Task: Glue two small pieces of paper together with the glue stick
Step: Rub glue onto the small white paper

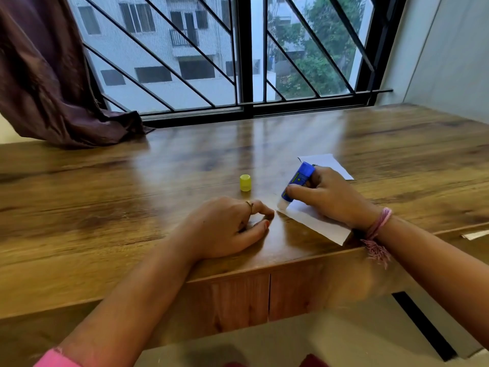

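A wooden table [105,181] carries two small white paper pieces: one paper [315,221] near the front edge under the right hand [328,197], a second paper [328,162] just behind that hand. The left hand [227,223] rests on the wood, fingers loosely curled with tips at the near paper's left corner. The right hand's fingers wrap one blue glue stick [297,184], tilted, long axis running from upper right down left, white tip on the paper's corner. One yellow cap [245,182] stands upright, apart.

The right hand [328,197] hides much of the nearer paper [317,221]; the farther paper [328,162] partly too; glue stick [297,185] label unreadable.
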